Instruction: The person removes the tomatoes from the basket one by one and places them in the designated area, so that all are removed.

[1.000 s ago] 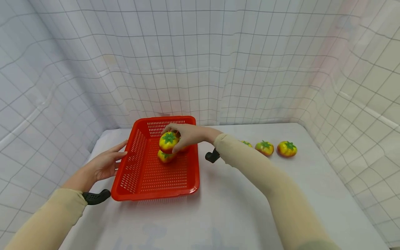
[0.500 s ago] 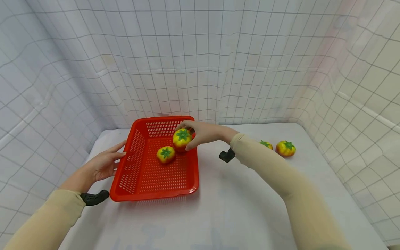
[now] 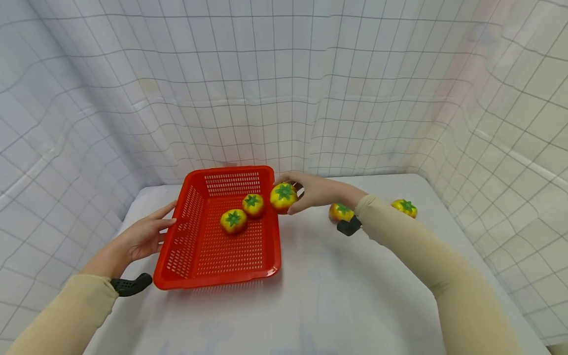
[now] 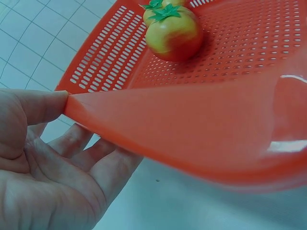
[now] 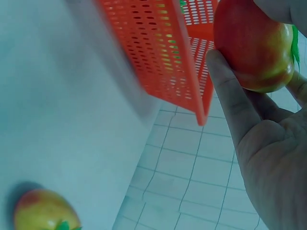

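A red-yellow tomato with a green leafy top is held by my right hand at the basket's right rim, thumb on one side and fingers on the other. The right wrist view shows the same tomato raised above the table. My left hand grips the left rim of the red plastic basket, thumb at the edge and fingers beneath it in the left wrist view. Inside the basket lie two tomatoes, a front one and one behind it, side by side.
On the white table, right of the basket, sits a tomato near my wrist strap. Another tomato shows farther right, partly hidden by my sleeve. A white grid-patterned curtain closes off the back and sides.
My right hand has moved right with the tomato, from above the basket's middle to its right rim. The two tomatoes inside now show fully. The left hand stays at the rim.
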A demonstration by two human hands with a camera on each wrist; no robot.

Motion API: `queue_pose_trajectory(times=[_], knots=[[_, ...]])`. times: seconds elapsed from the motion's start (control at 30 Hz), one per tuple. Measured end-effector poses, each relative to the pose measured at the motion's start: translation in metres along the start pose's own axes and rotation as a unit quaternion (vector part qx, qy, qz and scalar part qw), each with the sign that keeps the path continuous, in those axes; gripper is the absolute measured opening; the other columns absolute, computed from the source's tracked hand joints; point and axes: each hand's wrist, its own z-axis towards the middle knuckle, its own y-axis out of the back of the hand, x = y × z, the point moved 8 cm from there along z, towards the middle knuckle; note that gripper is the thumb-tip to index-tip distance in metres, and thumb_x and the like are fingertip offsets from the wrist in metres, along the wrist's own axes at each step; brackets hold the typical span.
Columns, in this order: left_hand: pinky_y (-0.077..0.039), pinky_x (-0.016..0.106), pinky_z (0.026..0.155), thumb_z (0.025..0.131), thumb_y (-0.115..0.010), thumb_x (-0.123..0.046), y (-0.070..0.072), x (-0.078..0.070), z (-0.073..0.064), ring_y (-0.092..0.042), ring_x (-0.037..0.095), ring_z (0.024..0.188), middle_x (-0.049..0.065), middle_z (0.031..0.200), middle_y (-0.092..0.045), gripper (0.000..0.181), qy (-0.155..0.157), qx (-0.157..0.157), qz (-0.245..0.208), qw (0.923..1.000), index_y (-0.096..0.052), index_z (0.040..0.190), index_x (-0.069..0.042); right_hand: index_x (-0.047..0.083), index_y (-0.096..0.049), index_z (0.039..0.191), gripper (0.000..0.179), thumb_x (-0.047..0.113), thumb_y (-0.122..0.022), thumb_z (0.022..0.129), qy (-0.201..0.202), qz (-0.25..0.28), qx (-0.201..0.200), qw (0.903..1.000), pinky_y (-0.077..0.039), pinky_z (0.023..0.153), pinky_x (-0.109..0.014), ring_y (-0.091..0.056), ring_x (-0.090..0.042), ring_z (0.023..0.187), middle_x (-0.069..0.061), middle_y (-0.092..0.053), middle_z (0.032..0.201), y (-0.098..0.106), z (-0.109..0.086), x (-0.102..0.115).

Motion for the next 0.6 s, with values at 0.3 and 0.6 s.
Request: queue_pose_trajectory(times=[0.3, 0.6], knots=[[-0.056, 0.045, 0.094, 0.109, -0.051, -0.029, 0.001, 0.001, 0.0, -0.064, 0.022, 0.111, -0.006, 0.132, -0.058, 0.076, 0.001, 0.007, -0.004, 1.0, 0.002, 0.163, -0.039, 0.026, -0.049, 0.145, 0.073, 0.024, -0.086, 0.082, -0.041, 0.006, -0.035, 0.9985, -0.054, 0.094, -0.033, -0.051, -0.021, 0.122, 0.005, -0.054, 0.132, -0.005, -0.033, -0.03], [-0.056, 0.044, 0.094, 0.109, -0.049, -0.028, -0.001, 0.001, 0.001, -0.065, 0.021, 0.11, -0.007, 0.13, -0.06, 0.075, 0.004, 0.009, -0.007, 0.9999, 0.002, 0.163, -0.039, 0.027, -0.049, 0.145, 0.072, 0.027, -0.085, 0.083, -0.087, 0.024, -0.094, 0.9915, -0.055, 0.093, -0.035, -0.053, -0.022, 0.119, 0.004, -0.056, 0.133, -0.016, -0.063, -0.055]])
